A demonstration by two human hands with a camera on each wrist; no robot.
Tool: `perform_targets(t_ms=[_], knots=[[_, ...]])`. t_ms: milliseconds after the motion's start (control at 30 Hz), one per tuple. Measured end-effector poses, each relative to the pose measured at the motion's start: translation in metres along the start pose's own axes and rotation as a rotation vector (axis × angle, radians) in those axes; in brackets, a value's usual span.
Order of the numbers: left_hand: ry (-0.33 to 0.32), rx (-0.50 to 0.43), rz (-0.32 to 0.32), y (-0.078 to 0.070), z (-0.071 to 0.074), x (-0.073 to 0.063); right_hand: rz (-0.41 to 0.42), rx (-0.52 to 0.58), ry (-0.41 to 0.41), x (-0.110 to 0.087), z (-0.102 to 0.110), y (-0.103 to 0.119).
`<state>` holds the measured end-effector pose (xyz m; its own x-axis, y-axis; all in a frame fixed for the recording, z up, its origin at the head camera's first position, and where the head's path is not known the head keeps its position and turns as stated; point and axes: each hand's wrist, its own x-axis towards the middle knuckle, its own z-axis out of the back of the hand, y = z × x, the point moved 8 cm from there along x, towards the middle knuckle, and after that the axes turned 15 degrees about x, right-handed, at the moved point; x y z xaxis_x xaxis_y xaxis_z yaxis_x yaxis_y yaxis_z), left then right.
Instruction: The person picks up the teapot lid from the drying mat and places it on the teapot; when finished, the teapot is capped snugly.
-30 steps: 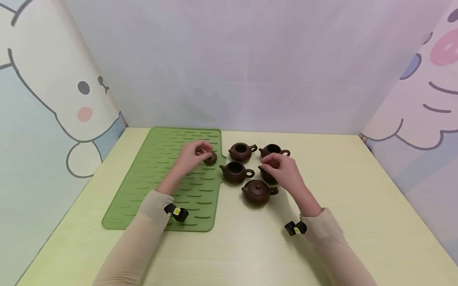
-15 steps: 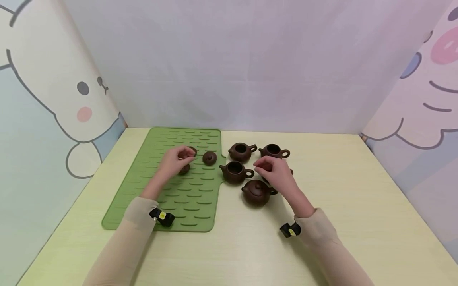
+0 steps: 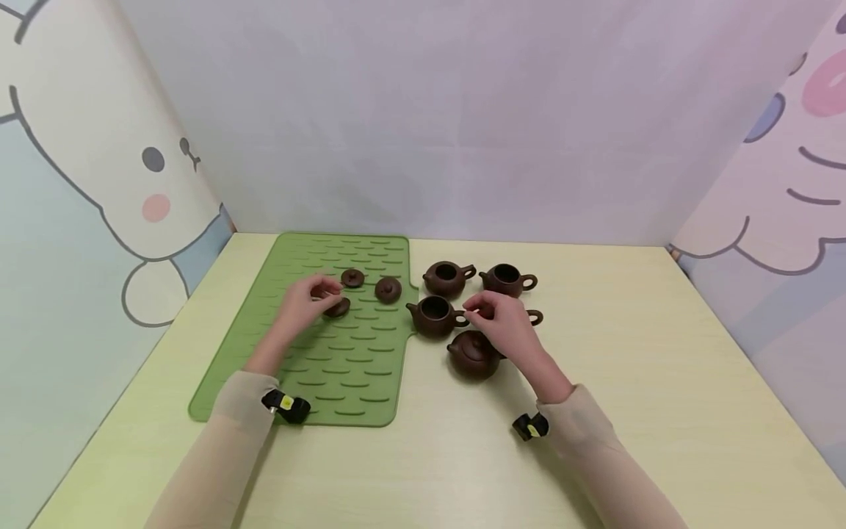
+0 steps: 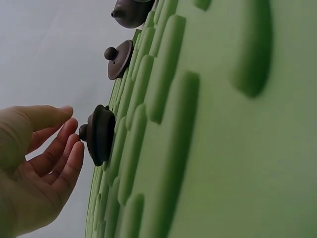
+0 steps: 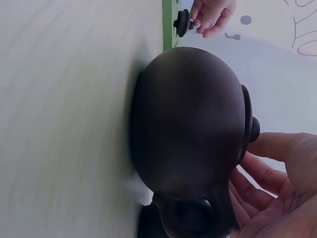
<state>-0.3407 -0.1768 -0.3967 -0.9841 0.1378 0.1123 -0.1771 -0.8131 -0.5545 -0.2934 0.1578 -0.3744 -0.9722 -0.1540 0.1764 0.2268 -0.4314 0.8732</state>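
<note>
Left hand (image 3: 305, 300) is at the small round dark-brown clay lid (image 3: 338, 307) on the green ridged silicone-looking mat (image 3: 370, 367). Fingers and thumb curve loosely about its ball knob (image 4: 83, 132), thumb off it, so no grip; can't call whether a fingertip touches. Lid sits knob-up, which suits a top pinch; mat ridges likely curb sliding. From it, second brown lid (image 3: 353, 278) is at 1 o'clock, third brown lid (image 3: 388, 289) at 2, both knob-up, spaced apart, probably so fingers fit between. Mat is at 9 o'clock of the pots, all on the pale wood-look bench (image 3: 463, 455). Nearest is the squat dark-brown lidded teapot (image 3: 472, 358). From it, lidless brown pots are at 10 (image 3: 435, 325), 11 (image 3: 443, 285) and 1 o'clock (image 3: 507, 289). Another brown pot (image 3: 540, 317), nearer at 1, is mostly under the right hand (image 3: 506, 321); can't tell if it's lidded. Visible handles point roughly 2 to 3 o'clock, likely for a consistent reach. Right hand's fingers are loosely bent, holding nothing, over the gap by the lidded teapot; no clear contact.
</note>
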Motion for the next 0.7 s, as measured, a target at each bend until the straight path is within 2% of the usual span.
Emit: perform_targets(t_ms=[400,700], knots=[[0.050,0.037,0.078,0.0088,-0.0038,-0.0021,-0.008,-0.087,0.001,0.0031,-0.0060,-0.0019],[0.028,0.064,0.116,0.0109,-0.0040,0.0001,0.023,-0.121,-0.010,0.0029,-0.0062,-0.0001]])
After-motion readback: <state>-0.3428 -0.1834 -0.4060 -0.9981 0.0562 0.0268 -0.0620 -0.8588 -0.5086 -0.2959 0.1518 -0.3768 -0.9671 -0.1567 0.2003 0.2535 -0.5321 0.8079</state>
